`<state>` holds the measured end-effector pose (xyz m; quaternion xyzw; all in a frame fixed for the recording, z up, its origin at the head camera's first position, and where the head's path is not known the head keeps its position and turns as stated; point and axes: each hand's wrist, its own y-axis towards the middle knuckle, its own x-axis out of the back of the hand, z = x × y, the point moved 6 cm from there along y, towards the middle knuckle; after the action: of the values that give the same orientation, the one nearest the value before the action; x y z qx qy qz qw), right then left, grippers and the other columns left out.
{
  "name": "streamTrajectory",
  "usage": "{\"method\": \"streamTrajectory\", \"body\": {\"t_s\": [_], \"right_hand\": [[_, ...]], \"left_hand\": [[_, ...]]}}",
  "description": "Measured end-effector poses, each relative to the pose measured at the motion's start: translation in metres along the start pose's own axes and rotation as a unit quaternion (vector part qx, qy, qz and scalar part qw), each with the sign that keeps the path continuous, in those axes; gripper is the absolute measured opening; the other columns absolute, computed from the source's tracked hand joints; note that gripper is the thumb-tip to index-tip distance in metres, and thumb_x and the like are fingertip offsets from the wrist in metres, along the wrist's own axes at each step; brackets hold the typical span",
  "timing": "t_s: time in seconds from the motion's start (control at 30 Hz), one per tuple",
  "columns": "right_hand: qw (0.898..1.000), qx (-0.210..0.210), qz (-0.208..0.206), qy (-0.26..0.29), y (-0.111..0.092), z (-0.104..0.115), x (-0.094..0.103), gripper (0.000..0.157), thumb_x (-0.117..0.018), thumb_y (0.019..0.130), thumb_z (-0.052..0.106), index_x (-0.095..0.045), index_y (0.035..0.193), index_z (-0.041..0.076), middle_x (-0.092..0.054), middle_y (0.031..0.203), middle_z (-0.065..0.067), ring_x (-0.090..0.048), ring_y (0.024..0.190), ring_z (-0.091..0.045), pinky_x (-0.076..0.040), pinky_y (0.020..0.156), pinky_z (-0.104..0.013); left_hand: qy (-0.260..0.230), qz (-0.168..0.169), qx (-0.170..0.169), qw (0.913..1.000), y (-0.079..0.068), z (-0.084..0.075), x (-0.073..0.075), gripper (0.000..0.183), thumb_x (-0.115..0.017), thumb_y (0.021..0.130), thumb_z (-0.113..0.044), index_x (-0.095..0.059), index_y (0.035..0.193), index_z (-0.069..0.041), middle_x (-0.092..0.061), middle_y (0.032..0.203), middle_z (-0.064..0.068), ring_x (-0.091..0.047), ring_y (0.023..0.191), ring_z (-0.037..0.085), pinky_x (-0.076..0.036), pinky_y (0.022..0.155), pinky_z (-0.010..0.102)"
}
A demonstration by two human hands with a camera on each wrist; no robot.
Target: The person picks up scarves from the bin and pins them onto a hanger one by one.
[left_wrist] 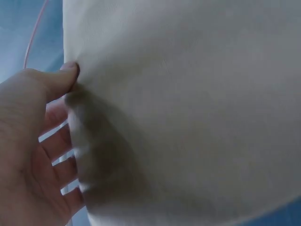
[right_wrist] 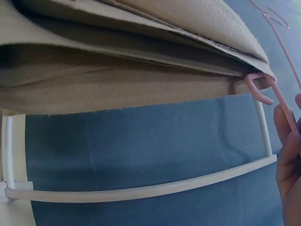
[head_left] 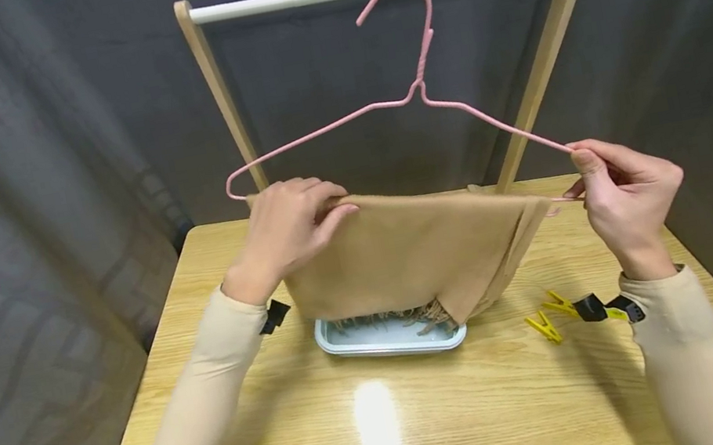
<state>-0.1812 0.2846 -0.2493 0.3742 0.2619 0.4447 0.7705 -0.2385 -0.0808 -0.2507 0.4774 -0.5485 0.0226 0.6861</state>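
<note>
A folded tan scarf (head_left: 398,255) with a fringed end hangs over the bottom bar of a pink wire hanger (head_left: 326,128). With thumb and fingers my left hand (head_left: 292,222) pinches the scarf's top fold towards the hanger's left end. The left wrist view has the thumb on the near face of the cloth (left_wrist: 188,117) and the other fingers behind it. My right hand (head_left: 631,194) grips the hanger's right corner, beyond the cloth's edge. Seen from the right wrist, several layers of the scarf (right_wrist: 117,89) drape beside a small pink hook on the hanger (right_wrist: 282,101).
Under the scarf stands a pale blue tray (head_left: 393,349), which the fringe hangs into or in front of. Yellow clothespins (head_left: 545,328) lie on the wooden table (head_left: 281,443) at the right. Behind the hanger rises a rack with a white bar (head_left: 289,0) and wooden legs; grey curtains surround the table.
</note>
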Motion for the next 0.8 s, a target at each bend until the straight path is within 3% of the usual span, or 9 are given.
{"method": "streamTrajectory", "body": {"t_s": [0.13, 0.3, 0.57, 0.8], "right_hand": [[1.0, 0.0, 0.0, 0.002, 0.0, -0.001, 0.004, 0.022, -0.077, 0.093, -0.005, -0.072, 0.096, -0.027, -0.074, 0.074, 0.011, -0.06, 0.049, 0.006, -0.05, 0.054, -0.008], [1.0, -0.006, -0.01, 0.01, 0.002, 0.0, 0.006, 0.02, -0.075, 0.093, -0.007, -0.072, 0.096, -0.027, -0.074, 0.073, 0.01, -0.059, 0.048, 0.004, -0.05, 0.053, -0.008], [1.0, -0.003, -0.022, 0.016, 0.03, 0.009, 0.005, 0.02, -0.078, 0.091, -0.004, -0.074, 0.095, -0.023, -0.072, 0.068, 0.008, -0.057, 0.047, 0.002, -0.049, 0.053, -0.009], [1.0, -0.009, -0.009, -0.019, 0.027, 0.004, 0.007, 0.02, -0.076, 0.094, -0.002, -0.075, 0.098, -0.022, -0.072, 0.07, 0.011, -0.056, 0.047, 0.003, -0.046, 0.051, -0.008]], "left_hand": [[0.02, -0.012, -0.012, 0.9997, -0.004, 0.008, 0.001, 0.024, -0.078, 0.098, -0.037, -0.084, 0.1, -0.013, -0.08, 0.087, 0.0, -0.073, 0.075, 0.023, -0.057, 0.067, 0.041], [-0.013, -0.012, -0.032, 0.9993, -0.001, 0.008, -0.004, 0.02, -0.076, 0.1, -0.029, -0.084, 0.102, -0.011, -0.078, 0.088, 0.0, -0.073, 0.077, 0.021, -0.059, 0.07, 0.039], [-0.052, -0.082, -0.05, 0.994, 0.016, 0.001, 0.011, 0.017, -0.078, 0.099, -0.025, -0.083, 0.101, -0.008, -0.078, 0.088, 0.003, -0.07, 0.074, 0.021, -0.054, 0.07, 0.041], [-0.057, -0.064, -0.042, 0.9954, 0.02, -0.003, 0.002, 0.02, -0.077, 0.099, -0.027, -0.083, 0.102, -0.008, -0.079, 0.088, 0.002, -0.07, 0.071, 0.018, -0.054, 0.067, 0.039]]}}
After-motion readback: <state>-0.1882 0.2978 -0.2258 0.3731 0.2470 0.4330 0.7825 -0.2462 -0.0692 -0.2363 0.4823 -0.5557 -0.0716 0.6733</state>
